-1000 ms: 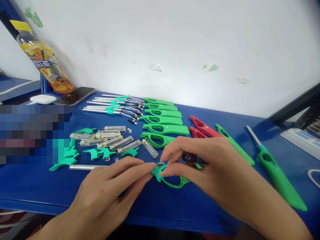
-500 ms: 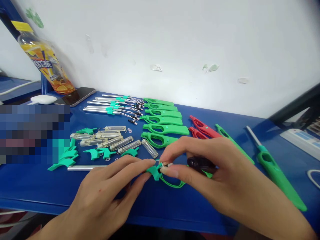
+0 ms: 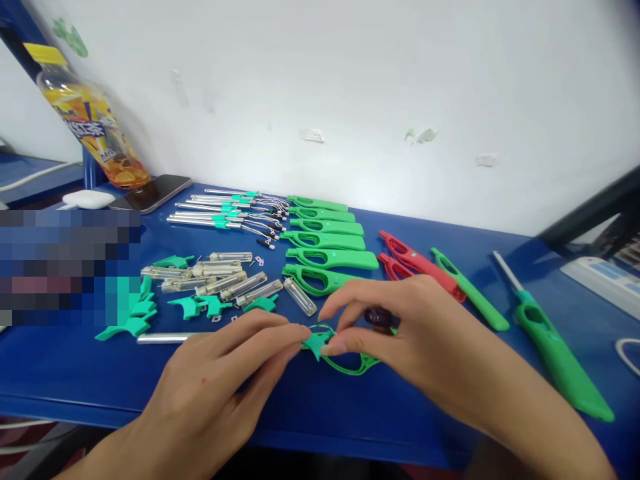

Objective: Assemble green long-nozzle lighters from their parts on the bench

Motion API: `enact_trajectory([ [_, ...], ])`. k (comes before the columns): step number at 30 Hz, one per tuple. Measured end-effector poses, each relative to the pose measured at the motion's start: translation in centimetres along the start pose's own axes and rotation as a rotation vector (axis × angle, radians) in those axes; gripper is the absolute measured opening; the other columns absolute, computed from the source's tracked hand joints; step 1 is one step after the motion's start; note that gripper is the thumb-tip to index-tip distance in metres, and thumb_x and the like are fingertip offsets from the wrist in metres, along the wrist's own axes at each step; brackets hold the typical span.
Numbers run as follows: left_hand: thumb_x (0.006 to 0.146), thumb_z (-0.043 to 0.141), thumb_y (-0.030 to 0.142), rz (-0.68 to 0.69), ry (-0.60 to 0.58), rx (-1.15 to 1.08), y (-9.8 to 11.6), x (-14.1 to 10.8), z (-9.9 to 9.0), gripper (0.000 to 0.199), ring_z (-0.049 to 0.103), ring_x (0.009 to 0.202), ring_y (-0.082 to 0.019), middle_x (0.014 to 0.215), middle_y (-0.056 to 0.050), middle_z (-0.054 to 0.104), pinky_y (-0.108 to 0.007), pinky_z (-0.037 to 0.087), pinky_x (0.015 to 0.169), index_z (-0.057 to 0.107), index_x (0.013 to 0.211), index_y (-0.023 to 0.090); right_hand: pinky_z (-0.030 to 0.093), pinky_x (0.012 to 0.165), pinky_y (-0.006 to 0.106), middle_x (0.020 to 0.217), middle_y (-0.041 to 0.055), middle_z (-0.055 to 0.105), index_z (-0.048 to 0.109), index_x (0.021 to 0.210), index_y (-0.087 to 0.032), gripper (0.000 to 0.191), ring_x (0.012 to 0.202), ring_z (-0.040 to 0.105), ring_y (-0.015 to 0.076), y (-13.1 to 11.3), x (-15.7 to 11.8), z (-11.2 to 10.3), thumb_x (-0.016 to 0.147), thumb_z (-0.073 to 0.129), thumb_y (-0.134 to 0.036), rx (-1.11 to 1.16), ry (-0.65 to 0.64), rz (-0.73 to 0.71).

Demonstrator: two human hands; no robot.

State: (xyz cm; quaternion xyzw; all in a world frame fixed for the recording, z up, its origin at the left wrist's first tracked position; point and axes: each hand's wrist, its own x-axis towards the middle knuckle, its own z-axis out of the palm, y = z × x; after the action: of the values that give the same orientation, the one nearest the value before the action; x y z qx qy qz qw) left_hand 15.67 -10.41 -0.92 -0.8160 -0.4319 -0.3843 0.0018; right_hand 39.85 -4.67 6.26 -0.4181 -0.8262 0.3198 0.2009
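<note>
My left hand (image 3: pixel 215 380) is closed, thumb and fingers pinching the left side of a small teal trigger piece (image 3: pixel 316 343). On its other side, the thumb of my right hand (image 3: pixel 425 333) touches the trigger, the fingers bent close above. A thin pale wire (image 3: pixel 323 327) loops over the trigger near those fingertips. Tucked in my right hand is a tool with a dark rounded handle (image 3: pixel 379 318); its far end is hidden. Beneath the fingers lies a green lighter half-shell (image 3: pixel 350 368), partly covered. A metal tube (image 3: pixel 165 338) emerges from behind my left hand.
Several green lighter shells (image 3: pixel 330 259) lie in a row, with red shells (image 3: pixel 407 253) alongside. Clear fuel tanks (image 3: pixel 243 287), loose teal triggers (image 3: pixel 133 320) and wired metal tubes (image 3: pixel 210 207) spread leftward. At right lies an assembled green lighter (image 3: pixel 555 360). A bottle (image 3: pixel 95 127) and phone (image 3: pixel 153 192) stand back left.
My right index finger has lifted off the trigger and the wire loop shows more. The dark handle has shifted slightly left and up in my right hand. My left hand has barely moved.
</note>
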Motion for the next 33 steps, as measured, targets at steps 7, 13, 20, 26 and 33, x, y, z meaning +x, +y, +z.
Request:
enact_trajectory([
  [7, 0.12, 0.054, 0.027, -0.021, 0.013, -0.005, 0.15, 0.2, -0.06, 0.016, 0.081, 0.091, -0.009, 0.113, 0.004, 0.08, -0.015, 0.062, 0.086, 0.069, 0.124, 0.03, 0.057, 0.076, 0.023, 0.101, -0.0138, 0.088, 0.083, 0.113, -0.035, 0.027, 0.093, 0.084, 0.0135, 0.14, -0.66, -0.4, 0.094, 0.091, -0.019, 0.016, -0.004, -0.061],
  [13, 0.12, 0.055, 0.026, -0.033, -0.002, -0.041, 0.21, 0.03, 0.0, 0.017, 0.08, 0.094, -0.009, 0.115, 0.004, 0.079, -0.015, 0.062, 0.089, 0.069, 0.128, 0.032, 0.062, 0.069, 0.022, 0.111, -0.0107, 0.09, 0.085, 0.113, -0.035, 0.032, 0.102, 0.087, 0.0179, 0.13, -0.72, -0.74, 0.095, 0.083, -0.008, -0.01, -0.004, -0.061],
  [20, 0.122, 0.053, 0.029, -0.003, 0.008, -0.019, 0.05, 0.14, -0.01, 0.018, 0.079, 0.095, -0.006, 0.115, 0.006, 0.078, -0.011, 0.058, 0.093, 0.07, 0.126, 0.031, 0.063, 0.071, 0.019, 0.105, -0.0123, 0.09, 0.085, 0.109, -0.034, 0.033, 0.096, 0.086, 0.0152, -0.02, -0.64, -0.63, 0.093, 0.085, -0.005, -0.008, 0.036, -0.098],
  [26, 0.122, 0.055, 0.032, -0.006, 0.02, 0.014, 0.0, -0.31, 0.03, 0.019, 0.08, 0.097, -0.007, 0.117, 0.005, 0.081, -0.013, 0.058, 0.096, 0.073, 0.126, 0.029, 0.061, 0.069, 0.018, 0.105, -0.0115, 0.09, 0.085, 0.11, -0.035, 0.03, 0.094, 0.086, 0.0148, 0.26, -0.6, -0.56, 0.095, 0.084, -0.009, -0.028, 0.04, -0.105],
  [33, 0.122, 0.055, 0.031, 0.001, 0.028, -0.004, -0.03, -0.29, 0.23, 0.019, 0.082, 0.095, -0.009, 0.116, 0.003, 0.083, -0.017, 0.061, 0.087, 0.073, 0.128, 0.029, 0.059, 0.068, 0.017, 0.103, -0.0144, 0.089, 0.084, 0.111, -0.037, 0.034, 0.089, 0.084, 0.012, -0.03, -0.64, -0.55, 0.094, 0.084, -0.008, -0.029, 0.035, -0.115],
])
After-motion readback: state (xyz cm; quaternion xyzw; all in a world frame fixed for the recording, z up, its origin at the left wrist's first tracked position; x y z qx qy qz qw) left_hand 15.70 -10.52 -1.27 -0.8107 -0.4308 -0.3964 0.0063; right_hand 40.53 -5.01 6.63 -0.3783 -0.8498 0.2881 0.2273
